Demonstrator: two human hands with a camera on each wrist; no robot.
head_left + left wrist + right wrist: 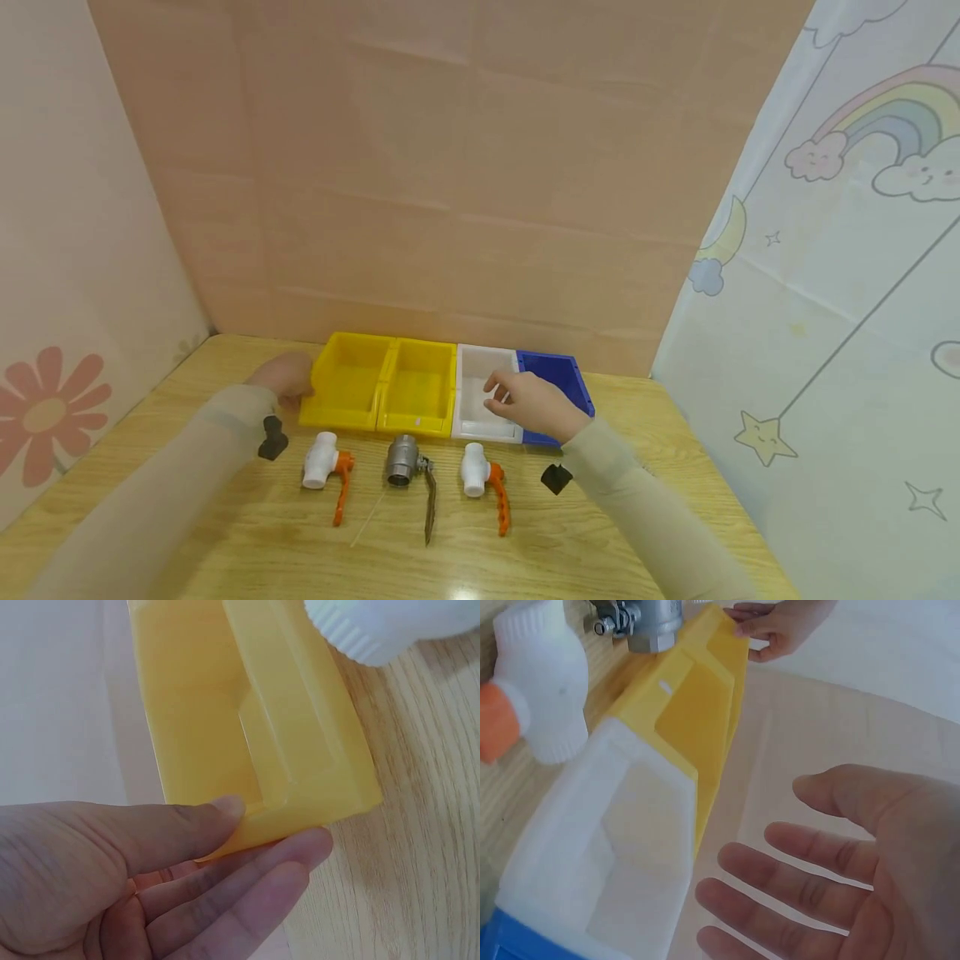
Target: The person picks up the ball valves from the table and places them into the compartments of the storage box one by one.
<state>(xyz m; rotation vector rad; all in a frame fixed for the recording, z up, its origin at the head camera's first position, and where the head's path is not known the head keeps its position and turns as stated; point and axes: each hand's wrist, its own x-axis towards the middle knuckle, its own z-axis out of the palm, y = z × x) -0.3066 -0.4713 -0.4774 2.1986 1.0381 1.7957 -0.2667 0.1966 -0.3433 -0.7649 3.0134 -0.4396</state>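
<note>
Four bins stand in a row: a left yellow bin [347, 379], a second yellow bin [417, 385], a white bin [474, 400] and a blue bin [558, 379]. My left hand [287, 377] grips the outer side wall of the left yellow bin; in the left wrist view the thumb of that hand [150, 877] lies on the rim of the yellow bin [330, 787], fingers beneath. Above the white and blue bins my right hand [536, 404] holds nothing; its fingers are spread in the right wrist view, the hand [855, 877] apart from the white bin [649, 847].
In front of the bins lie a white valve with orange handle [321, 462], a metal valve [402, 461] and another white valve with orange handle [474, 471]. A thin pale strip [367, 518] lies near the metal valve. Cloth walls stand behind and beside the table.
</note>
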